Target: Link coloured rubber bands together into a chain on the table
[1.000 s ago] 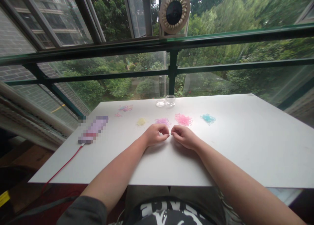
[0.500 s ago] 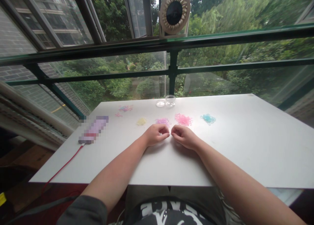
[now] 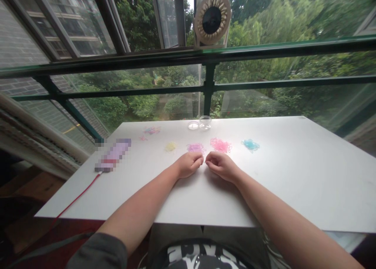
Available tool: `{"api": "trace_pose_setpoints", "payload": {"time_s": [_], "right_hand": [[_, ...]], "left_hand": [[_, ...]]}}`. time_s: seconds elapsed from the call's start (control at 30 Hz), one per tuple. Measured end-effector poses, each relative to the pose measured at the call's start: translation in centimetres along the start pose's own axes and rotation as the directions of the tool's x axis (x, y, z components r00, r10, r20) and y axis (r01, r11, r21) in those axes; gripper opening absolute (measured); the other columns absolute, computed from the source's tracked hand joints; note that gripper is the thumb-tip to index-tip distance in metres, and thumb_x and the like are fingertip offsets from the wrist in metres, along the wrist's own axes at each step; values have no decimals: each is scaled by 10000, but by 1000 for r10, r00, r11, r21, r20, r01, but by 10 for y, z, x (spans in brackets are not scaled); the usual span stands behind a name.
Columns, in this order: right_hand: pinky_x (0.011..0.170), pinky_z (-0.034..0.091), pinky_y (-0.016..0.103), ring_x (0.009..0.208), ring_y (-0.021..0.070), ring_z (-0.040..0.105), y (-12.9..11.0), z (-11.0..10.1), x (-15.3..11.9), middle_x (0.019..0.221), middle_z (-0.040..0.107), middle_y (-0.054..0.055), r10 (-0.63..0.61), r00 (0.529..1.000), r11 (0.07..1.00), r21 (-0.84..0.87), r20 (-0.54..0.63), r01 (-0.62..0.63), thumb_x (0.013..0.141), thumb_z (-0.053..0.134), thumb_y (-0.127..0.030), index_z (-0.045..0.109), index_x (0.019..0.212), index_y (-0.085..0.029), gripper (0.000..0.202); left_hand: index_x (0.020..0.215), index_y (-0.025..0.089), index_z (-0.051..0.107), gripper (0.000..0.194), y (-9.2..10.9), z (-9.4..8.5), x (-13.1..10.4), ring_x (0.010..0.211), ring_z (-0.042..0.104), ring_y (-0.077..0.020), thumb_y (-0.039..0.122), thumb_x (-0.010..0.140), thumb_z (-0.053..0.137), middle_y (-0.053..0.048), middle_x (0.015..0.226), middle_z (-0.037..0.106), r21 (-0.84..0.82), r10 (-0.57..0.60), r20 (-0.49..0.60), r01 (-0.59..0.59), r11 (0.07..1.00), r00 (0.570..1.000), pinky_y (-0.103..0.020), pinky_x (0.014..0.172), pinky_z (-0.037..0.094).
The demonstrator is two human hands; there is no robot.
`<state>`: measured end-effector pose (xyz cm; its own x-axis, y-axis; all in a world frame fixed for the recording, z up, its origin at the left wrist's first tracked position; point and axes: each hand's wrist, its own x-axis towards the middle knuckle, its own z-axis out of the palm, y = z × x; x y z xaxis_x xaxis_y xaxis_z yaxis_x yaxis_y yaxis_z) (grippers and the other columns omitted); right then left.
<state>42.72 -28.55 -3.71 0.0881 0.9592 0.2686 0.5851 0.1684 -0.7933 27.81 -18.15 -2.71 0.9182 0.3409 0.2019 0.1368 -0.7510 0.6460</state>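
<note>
My left hand (image 3: 190, 164) is closed just in front of a pile of purple loops (image 3: 196, 147) that look like small rubber bands. Close beside it, separated by a narrow gap, my right hand (image 3: 221, 165) is curled with thumb and fingertips together, in front of a pink pile of loops (image 3: 221, 144). Whatever the fingers of either hand hold is too small or hidden to make out. A yellow pile (image 3: 170, 146) lies to the left and a blue pile (image 3: 250, 145) to the right. Mixed-colour loops (image 3: 152, 130) lie farther back at the left.
At the white table's (image 3: 293, 175) back edge stand a clear round container (image 3: 205, 124) and a round lid (image 3: 193, 126). A blurred-out phone-like object (image 3: 115, 153) with a red cable (image 3: 78, 194) lies left. Behind are a green railing (image 3: 147, 59) and a round fan (image 3: 212, 20).
The left hand's fingers have folded in more tightly, closing the loop between thumb and index finger. My right hand keeps nearly the same pose. The view has shifted slightly.
</note>
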Motion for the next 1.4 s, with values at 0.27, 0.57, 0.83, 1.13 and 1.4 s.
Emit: {"api": "trace_pose_setpoints", "payload": {"time_s": [0.27, 0.57, 0.83, 1.13, 1.4], "right_hand": [[423, 249, 198, 430, 66, 315, -1, -1, 0, 462, 353, -66, -8, 1000, 1000, -10, -24, 8, 711, 504, -193, 531, 687, -169, 43], [439, 269, 192, 447, 66, 339, 2, 0, 0, 482, 388, -61, -12, 999, 999, -43, -36, 10, 679, 496, -149, 524, 687, -169, 35], [460, 289, 198, 469, 73, 360, 3, -1, 1, 506, 422, -53, -19, 999, 999, -33, -39, 17, 682, 488, -156, 516, 701, -169, 36], [515, 323, 217, 527, 93, 394, 2, -3, 0, 564, 457, -32, -64, 997, 995, -78, -43, 60, 720, 469, -152, 499, 726, -174, 38], [537, 326, 225, 558, 102, 401, 0, -5, 1, 597, 459, -23, -93, 995, 990, -113, -46, 88, 732, 451, -142, 479, 730, -176, 44]], "left_hand": [[641, 146, 534, 303, 0, 1, 0, 582, 483, -90, 270, 844, 346, 12, 591, 557, 9, -28, 11, 28, 1000, 1000, -195, 579, 352], [696, 137, 605, 187, 1, -3, -1, 563, 482, -77, 227, 771, 458, 0, 643, 609, -52, -31, -32, 29, 998, 999, -189, 563, 367], [739, 142, 620, 127, -4, -2, 0, 557, 471, -68, 223, 733, 521, 9, 635, 598, -67, -10, -65, 6, 998, 998, -180, 542, 362], [712, 139, 610, 116, -5, -5, 0, 578, 493, -73, 221, 725, 528, 1, 646, 612, -48, 15, -101, -20, 999, 995, -186, 549, 363], [623, 137, 563, 93, -1, -8, 2, 600, 485, -89, 194, 686, 525, 1, 612, 576, 14, 37, -130, -36, 999, 991, -204, 586, 373]]}}
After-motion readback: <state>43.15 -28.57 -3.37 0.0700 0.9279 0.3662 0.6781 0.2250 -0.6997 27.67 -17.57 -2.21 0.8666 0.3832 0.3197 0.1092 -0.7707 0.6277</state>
